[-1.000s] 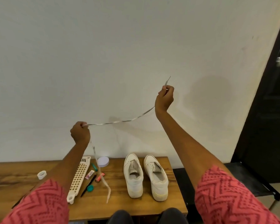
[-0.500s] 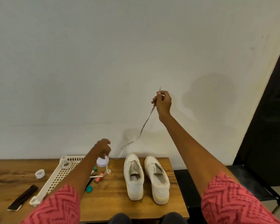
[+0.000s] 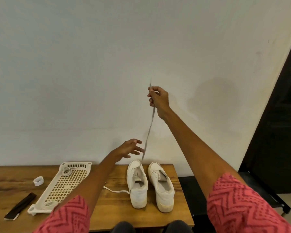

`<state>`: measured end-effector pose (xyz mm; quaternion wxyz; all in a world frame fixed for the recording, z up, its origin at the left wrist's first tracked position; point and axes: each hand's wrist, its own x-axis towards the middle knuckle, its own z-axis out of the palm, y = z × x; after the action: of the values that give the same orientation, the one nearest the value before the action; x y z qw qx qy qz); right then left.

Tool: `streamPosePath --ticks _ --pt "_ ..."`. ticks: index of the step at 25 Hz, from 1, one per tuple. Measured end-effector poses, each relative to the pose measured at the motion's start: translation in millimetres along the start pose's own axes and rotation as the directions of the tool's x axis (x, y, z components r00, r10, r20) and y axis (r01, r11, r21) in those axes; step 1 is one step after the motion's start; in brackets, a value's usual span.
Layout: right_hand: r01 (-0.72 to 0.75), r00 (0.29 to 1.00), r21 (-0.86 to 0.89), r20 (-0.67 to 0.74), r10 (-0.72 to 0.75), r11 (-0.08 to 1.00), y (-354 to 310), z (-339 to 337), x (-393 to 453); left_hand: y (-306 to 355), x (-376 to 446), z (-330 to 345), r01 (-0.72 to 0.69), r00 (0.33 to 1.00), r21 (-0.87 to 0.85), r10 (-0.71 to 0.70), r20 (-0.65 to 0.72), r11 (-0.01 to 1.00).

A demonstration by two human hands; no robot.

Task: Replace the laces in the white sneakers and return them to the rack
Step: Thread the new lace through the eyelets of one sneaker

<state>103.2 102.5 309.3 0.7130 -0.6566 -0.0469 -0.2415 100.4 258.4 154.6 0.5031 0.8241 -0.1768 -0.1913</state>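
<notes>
Head view: right hand (image 3: 159, 100) raised high before wall, arm stretched, grip pinching lace (image 3: 149, 125) near its upper end. Lace runs taut down to front eyelets of left sneaker (image 3: 137, 182) on bench (image 3: 178, 214). Left hand (image 3: 128, 149) lower, fingers spread and released, just beside lace, contact unclear. Right sneaker (image 3: 161, 185) beside it. Lace's other end lies on bench, partly hidden behind left forearm.

white sneakers (image 3: 149, 184) side by side, lace (image 3: 149, 125) raised
</notes>
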Motion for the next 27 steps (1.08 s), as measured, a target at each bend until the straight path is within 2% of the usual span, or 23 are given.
streamPosePath --ticks 2,3,5,8,11,15,19,23,24,25,27 --pt "0.010 0.999 -0.052 -0.032 -0.012 0.999 8 -2 1 -9 1 5 0.014 0.999 -0.188 -0.019 -0.027 0.982" --pt "0.010 0.999 -0.079 -0.043 -0.013 0.997 16 -4 0 -14 3 8 0.038 0.997 -0.202 -0.051 -0.057 0.979" --pt "-0.003 0.999 -0.137 -0.046 -0.004 0.991 38 -9 -5 -27 5 13 0.078 0.987 -0.103 -0.091 -0.129 0.992" --pt "-0.036 0.999 -0.218 0.025 0.043 0.975 79 -14 -15 -58 10 10 0.148 0.958 0.023 -0.137 -0.250 0.989" --pt "-0.105 0.983 -0.311 0.112 0.147 0.945 135 -18 -30 -90 22 8 0.266 0.934 0.055 -0.243 -0.261 0.962" --pt "-0.199 0.947 -0.431 0.145 0.286 0.880 224 -23 -42 -132 52 22 0.351 0.871 0.160 -0.259 -0.417 0.922" --pt "-0.247 0.924 -0.503 0.135 0.357 0.828 292 -24 -50 -156 83 41 0.365 0.887 0.226 -0.264 -0.378 0.903" --pt "-0.319 0.892 -0.498 0.130 0.434 0.806 333 -20 -51 -158 117 55 0.370 0.920 0.209 -0.326 -0.217 0.905" --pt "-0.322 0.895 -0.506 0.114 0.432 0.800 337 -19 -52 -155 122 56 0.344 0.933 0.232 -0.303 -0.196 0.910" --pt "-0.308 0.903 -0.528 0.101 0.418 0.791 341 -18 -53 -154 125 59 0.351 0.929 0.211 -0.311 -0.203 0.912" --pt "-0.256 0.920 -0.564 0.106 0.377 0.785 357 -16 -57 -156 130 61 0.385 0.901 0.221 -0.313 -0.302 0.896"
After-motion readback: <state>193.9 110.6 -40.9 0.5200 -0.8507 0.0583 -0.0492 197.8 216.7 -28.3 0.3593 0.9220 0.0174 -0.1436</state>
